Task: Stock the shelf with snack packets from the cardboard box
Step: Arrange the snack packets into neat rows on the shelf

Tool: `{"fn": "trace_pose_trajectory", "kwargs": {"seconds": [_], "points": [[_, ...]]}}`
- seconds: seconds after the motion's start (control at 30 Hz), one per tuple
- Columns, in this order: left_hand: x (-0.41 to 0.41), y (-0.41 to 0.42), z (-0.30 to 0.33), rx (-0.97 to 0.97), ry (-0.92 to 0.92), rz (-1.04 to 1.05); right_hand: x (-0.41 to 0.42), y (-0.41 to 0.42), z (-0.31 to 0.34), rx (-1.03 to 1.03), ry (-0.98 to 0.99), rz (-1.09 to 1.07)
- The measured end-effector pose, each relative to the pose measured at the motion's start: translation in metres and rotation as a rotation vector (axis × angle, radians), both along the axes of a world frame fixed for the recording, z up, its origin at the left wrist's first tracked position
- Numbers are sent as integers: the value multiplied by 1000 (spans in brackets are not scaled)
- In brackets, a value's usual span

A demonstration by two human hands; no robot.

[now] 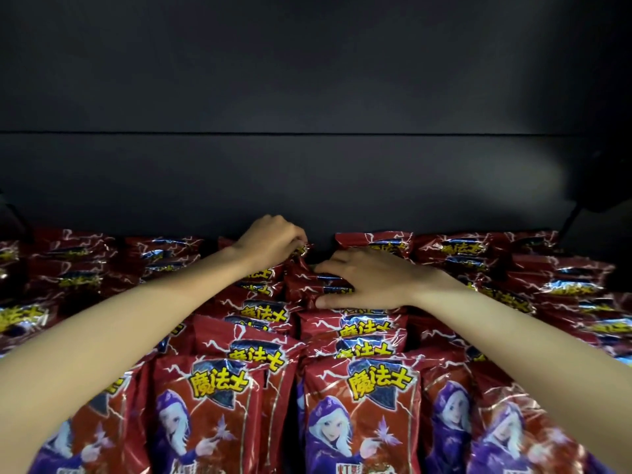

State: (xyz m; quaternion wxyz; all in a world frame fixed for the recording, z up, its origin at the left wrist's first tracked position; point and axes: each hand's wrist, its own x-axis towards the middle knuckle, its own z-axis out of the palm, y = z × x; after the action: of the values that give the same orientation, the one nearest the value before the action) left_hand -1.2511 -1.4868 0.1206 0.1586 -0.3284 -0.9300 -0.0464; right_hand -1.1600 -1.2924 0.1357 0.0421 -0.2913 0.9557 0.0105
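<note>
Hands reach to the back of a dark shelf packed with rows of glossy red foil snack packets printed with yellow characters and a purple-hooded figure.

Left hand, at the rear of a middle row, has its fingers curled down over the crinkled top edge of the rearmost red packet, pinching it just short of the shelf's black back panel. Right hand lies just beside it on the neighbouring row, fingers spread and bent over a dark red packet, thumb pressed against that packet's near side. Packets stand upright in several front-to-back rows, filling the shelf from edge to edge; both bare forearms stretch over them.
</note>
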Motion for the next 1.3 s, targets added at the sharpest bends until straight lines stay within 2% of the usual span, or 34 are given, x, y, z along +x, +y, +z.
{"fn": "trace_pose_trajectory", "kwargs": {"seconds": [0.13,0.2,0.37,0.57,0.63,0.77,0.87,1.13,1.3], "points": [[-4,12,-2,120,-42,-80,3,2,-1,7,6,-12],[-3,14,-1,116,-38,-114,5,2,-2,9,-2,-22],[-1,-7,14,-306,-6,-133,6,1,-1,-1,-8,-28],[0,-20,24,-503,-52,-4,8,2,-3,-16,-22,-38],[1,-23,25,-491,-2,-19,8,1,-2,-10,-27,-43],[1,-35,29,-307,175,13,10,-1,-1,2,-33,-46],[4,-23,22,-297,234,-28,10,-1,-1,3,-36,-55],[3,27,16,-439,135,-31,14,-3,2,12,-31,-57],[6,7,27,-310,-39,-46,12,-3,0,10,-41,-67]]}}
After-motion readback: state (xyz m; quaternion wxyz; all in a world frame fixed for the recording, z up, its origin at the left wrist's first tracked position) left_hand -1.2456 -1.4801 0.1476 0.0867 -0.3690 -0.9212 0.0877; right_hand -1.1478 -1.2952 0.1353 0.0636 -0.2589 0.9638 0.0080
